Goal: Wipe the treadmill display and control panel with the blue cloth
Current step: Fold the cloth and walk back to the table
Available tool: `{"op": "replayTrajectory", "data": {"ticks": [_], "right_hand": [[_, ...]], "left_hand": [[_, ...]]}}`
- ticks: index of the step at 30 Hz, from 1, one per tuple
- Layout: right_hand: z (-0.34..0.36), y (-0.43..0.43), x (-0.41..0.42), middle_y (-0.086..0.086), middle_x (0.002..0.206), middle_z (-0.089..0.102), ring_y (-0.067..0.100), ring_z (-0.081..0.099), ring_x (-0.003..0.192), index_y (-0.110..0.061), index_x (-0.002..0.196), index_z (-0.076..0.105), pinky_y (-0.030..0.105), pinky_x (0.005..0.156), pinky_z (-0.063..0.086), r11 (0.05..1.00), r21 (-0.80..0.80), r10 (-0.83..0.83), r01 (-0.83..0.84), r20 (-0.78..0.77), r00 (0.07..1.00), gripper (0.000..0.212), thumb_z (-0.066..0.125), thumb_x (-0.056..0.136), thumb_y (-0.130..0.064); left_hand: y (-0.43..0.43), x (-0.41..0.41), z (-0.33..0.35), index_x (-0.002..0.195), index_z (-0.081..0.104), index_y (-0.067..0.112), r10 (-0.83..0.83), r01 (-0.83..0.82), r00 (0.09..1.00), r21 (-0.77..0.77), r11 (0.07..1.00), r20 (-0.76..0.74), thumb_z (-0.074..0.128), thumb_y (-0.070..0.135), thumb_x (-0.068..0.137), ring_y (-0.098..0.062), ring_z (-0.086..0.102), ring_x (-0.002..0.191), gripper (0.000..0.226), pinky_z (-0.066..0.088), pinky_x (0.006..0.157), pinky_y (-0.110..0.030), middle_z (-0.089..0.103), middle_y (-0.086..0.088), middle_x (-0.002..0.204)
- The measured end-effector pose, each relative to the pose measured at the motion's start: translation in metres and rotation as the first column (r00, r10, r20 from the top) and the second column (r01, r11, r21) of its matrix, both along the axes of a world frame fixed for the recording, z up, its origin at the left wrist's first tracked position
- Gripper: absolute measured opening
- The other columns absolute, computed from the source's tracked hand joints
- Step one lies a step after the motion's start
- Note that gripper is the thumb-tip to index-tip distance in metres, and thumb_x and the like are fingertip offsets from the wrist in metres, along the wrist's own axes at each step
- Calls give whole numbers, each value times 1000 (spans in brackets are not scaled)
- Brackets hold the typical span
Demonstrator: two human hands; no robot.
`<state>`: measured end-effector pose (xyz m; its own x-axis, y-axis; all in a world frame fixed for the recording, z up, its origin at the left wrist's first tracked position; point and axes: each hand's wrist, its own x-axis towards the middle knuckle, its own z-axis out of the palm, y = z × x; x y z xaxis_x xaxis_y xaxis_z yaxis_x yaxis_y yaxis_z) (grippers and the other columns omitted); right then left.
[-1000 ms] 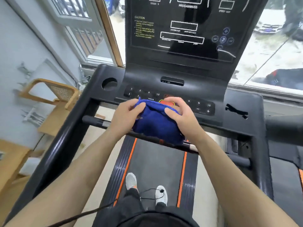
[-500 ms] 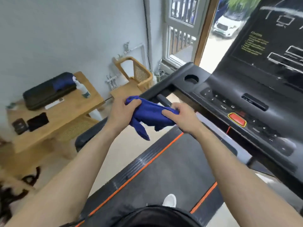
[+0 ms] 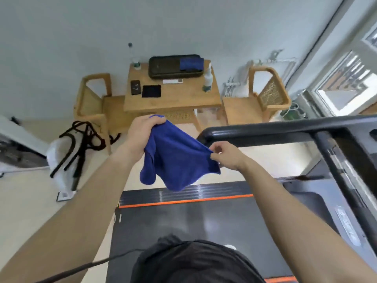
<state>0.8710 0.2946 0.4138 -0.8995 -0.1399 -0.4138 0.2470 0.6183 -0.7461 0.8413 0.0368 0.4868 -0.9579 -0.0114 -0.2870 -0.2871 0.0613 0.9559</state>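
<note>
The blue cloth (image 3: pixel 175 160) hangs spread between both hands, above the side edge of the treadmill belt (image 3: pixel 193 221). My left hand (image 3: pixel 142 133) is closed on its upper left corner. My right hand (image 3: pixel 226 156) pinches its right edge between thumb and fingers. The treadmill's black side handrail (image 3: pixel 265 130) runs just behind my right hand. The display and control panel are out of view, off to the right.
A wooden table (image 3: pixel 173 99) stands by the wall with a black case (image 3: pixel 175 66), a spray bottle (image 3: pixel 208 77) and small dark items on it. Wooden chairs (image 3: pixel 263 94) flank it. A black tangle of straps and a bagged stand (image 3: pixel 77 144) sit on the floor at left.
My view has swung left, away from the console toward the table by the wall. The cloth, bunched at the control panel before, is now pulled open between my two hands.
</note>
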Motion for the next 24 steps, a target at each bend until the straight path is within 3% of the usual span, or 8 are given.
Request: {"op": "replayTrajectory", "data": {"ticks": [5,9,12,14,16,18,21,24], "right_hand": [[-25,-95,-19,7,90,69,22,65,81,-19,87,62,32,70,60,988,-17,157,-156,77,985,13,62,96,-10],[-41,-165,-32,16,93,70,25,68,85,-8,96,68,36,79,63,975,-98,213,-201,136,967,7,67,93,-1],[-50,-220,-47,21,98,70,26,67,89,0,100,68,36,81,63,952,-137,297,-274,185,937,8,69,93,-4],[-53,-260,-59,17,100,69,20,65,88,-4,99,71,35,80,60,924,-140,377,-355,199,904,8,67,96,-10],[-53,-303,-70,9,98,69,16,62,88,-11,98,74,37,84,59,879,-163,475,-448,210,854,11,63,99,-13],[-51,-349,-80,3,99,71,13,62,90,-14,99,76,39,88,58,814,-197,579,-546,223,784,16,60,101,-15],[-48,-418,-93,-2,95,69,13,61,91,-19,94,75,37,90,55,732,-228,682,-642,219,698,17,60,101,-15],[-38,-480,-100,7,86,64,18,57,82,-16,91,74,29,76,53,639,-246,769,-728,203,606,15,62,99,-11]], "left_hand": [[-120,22,-16,58,69,22,188,-190,980,32,981,58,66,23,93,-14,62,68,35,49,71,-27,65,1,67],[-208,54,-36,79,67,18,420,-427,896,25,904,141,71,41,86,-22,65,87,24,50,86,-36,67,-4,85],[-266,84,-53,71,59,16,575,-552,817,-215,806,56,65,38,93,-19,56,72,31,44,67,-24,56,-2,73],[-299,107,-61,62,44,13,589,-523,807,-525,671,-50,53,40,100,-20,39,57,48,32,54,-32,42,-3,59],[-331,130,-69,63,50,7,631,-489,772,-713,503,-84,46,44,100,-25,44,57,53,35,56,-37,46,-6,56],[-360,150,-75,73,63,8,681,-475,725,-791,386,-103,44,46,100,-28,54,65,50,40,58,-36,57,-8,65],[-394,169,-78,63,52,9,771,-519,619,-814,260,-148,49,40,99,-26,46,56,48,31,50,-33,47,-6,57],[-418,179,-76,62,48,6,887,-635,448,-738,228,-111,58,34,94,-21,38,53,44,29,51,-31,41,-5,54]]}}
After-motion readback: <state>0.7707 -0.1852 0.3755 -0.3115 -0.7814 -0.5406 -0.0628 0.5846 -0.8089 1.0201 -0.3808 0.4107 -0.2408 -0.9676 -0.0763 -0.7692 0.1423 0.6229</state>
